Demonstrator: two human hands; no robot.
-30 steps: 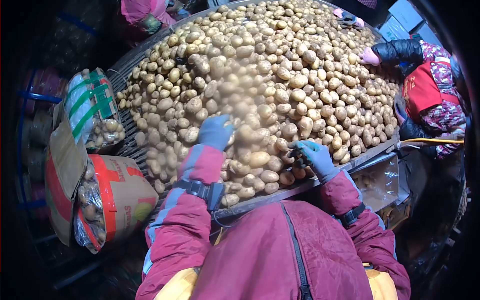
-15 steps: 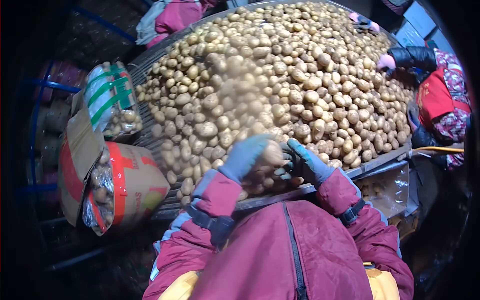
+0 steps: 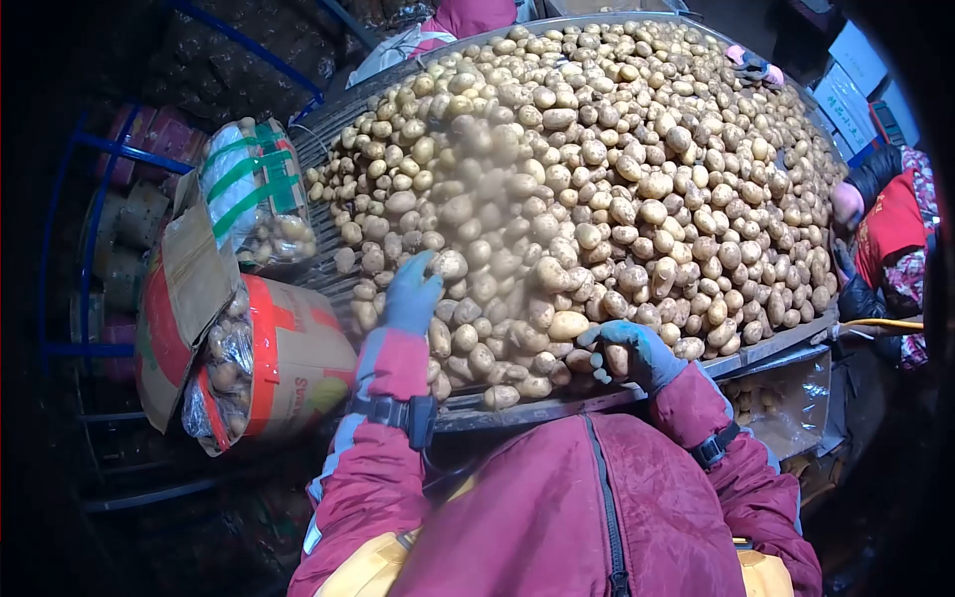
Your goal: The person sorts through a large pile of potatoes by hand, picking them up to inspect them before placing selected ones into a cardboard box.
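A large heap of potatoes covers the slatted sorting table in front of me. My left hand, in a blue glove, is over the left part of the heap. Its fingers are apart, with the fingertips right beside a potato. Near the front edge, my right hand, gloved in blue and green, curls its fingers round a small brownish potato. Just left of it lies a smooth yellow potato. A lens smear blurs the heap's middle.
On the left stand an open cardboard box of potatoes and a green-taped bag. Another box sits below the table's right edge. One co-worker works at the right; a pink sleeve shows at the far side. White cartons stand back right.
My left hand has moved left, away from my right hand, to the left part of the heap. The right hand stays near the front edge, its fingers now curled round a potato. The view has shifted slightly.
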